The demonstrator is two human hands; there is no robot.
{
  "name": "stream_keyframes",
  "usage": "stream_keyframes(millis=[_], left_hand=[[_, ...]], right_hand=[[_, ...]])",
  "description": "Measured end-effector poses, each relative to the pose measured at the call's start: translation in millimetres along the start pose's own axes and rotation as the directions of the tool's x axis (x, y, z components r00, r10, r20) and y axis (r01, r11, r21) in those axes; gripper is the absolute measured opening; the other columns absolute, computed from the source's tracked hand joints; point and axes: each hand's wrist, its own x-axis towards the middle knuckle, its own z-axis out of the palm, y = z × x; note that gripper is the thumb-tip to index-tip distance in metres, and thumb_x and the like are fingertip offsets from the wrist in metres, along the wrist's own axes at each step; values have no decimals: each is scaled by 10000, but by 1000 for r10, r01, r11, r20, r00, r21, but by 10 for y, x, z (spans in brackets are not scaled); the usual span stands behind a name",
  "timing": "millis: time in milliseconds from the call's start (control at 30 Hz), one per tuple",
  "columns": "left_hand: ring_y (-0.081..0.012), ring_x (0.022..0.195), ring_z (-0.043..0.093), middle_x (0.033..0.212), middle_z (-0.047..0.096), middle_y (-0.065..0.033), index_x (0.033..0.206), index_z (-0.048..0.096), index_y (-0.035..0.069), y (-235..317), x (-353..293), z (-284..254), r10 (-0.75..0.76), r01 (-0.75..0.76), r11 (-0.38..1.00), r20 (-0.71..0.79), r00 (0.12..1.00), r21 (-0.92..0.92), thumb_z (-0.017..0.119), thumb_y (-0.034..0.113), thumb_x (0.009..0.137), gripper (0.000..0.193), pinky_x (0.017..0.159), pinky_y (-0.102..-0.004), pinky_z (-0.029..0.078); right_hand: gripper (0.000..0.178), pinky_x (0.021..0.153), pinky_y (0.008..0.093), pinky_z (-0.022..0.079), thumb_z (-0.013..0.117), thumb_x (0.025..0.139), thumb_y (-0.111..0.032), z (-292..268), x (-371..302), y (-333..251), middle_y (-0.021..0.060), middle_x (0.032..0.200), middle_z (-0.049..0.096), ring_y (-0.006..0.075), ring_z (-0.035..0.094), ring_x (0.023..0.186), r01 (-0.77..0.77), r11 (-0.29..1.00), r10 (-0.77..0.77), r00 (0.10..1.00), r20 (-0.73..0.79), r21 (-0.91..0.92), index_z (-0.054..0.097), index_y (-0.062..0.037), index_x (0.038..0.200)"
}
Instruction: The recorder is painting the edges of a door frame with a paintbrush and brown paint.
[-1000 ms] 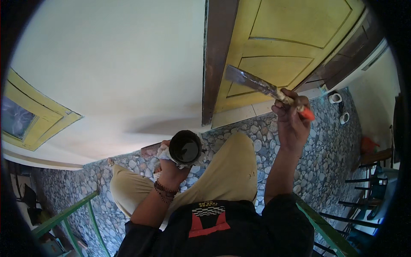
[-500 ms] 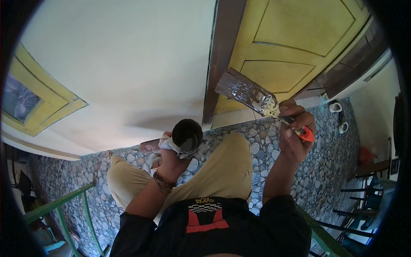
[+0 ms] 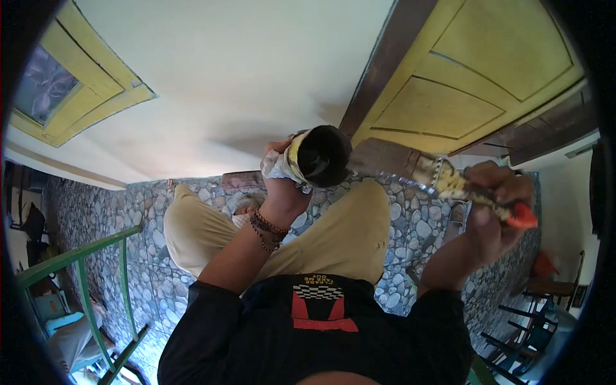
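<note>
Overhead, seen from the head view. Left hand (image 3: pixel 282 186) raised at centre, fingers curled tight round a can (image 3: pixel 317 156); can dark inside, wrapped in a pale rag, mouth tipped toward the right. Beaded bracelet (image 3: pixel 266 228) on that wrist.

Right hand (image 3: pixel 491 205) held out on the right, fingers pressed together round the handle of a brush (image 3: pixel 436 179); orange handle end poking out past the fist, paint-spattered ferrule just left of the knuckles. Bristles broad and flat, pointed left, tip at the can's mouth. Touching the rim or just beside it: could not tell.

Surroundings: pale wall (image 3: pixel 244 83) far and left, yellow-framed window (image 3: pixel 45 83) at far left, dark door frame (image 3: pixel 391 58) running up from behind the can, yellow panelled door (image 3: pixel 487 83) to its right. Tan trousers (image 3: pixel 333 237) near, cobbled floor (image 3: pixel 417 231) beneath, green rail (image 3: pixel 83 256) at near left.

Judged step: loading the brush at the can, between strokes, with frame and door just beyond. Whether the bristles carried paint: not legible.

Judged need for the next move: can kept steady and not tipped further, bristles dipped shallow and wiped on the rim, then carried to the woodwork without dripping on trousers or floor.
</note>
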Motion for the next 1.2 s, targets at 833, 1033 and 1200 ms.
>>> stream_keyframes(millis=[833, 1033, 1200], left_hand=[[-227, 899, 559, 955, 534, -135, 1159, 424, -9, 348, -11, -26, 243, -323, 913, 305, 921, 248, 448, 343, 785, 515, 820, -339, 467], [-214, 895, 550, 954, 532, -127, 1143, 438, -27, 339, -10, -34, 283, -351, 904, 275, 919, 242, 443, 308, 775, 498, 822, -318, 450], [-204, 915, 531, 968, 528, -123, 1120, 455, -36, 346, 32, -83, 305, -360, 898, 232, 924, 254, 444, 289, 768, 479, 839, -305, 433]], right_hand=[[262, 644, 307, 520, 698, 639, 69, 879, -69, 233, 197, 825, 609, 262, 642, 782, 134, 956, 17, 862, 506, -261, 540, 3, 837], [238, 620, 278, 501, 685, 645, 68, 842, -30, 174, 183, 826, 611, 228, 631, 755, 36, 951, 130, 855, 502, -307, 537, -4, 816], [215, 620, 255, 478, 667, 649, 74, 811, 35, 90, 174, 832, 607, 185, 612, 757, -85, 940, 239, 855, 460, -331, 533, -14, 792]])
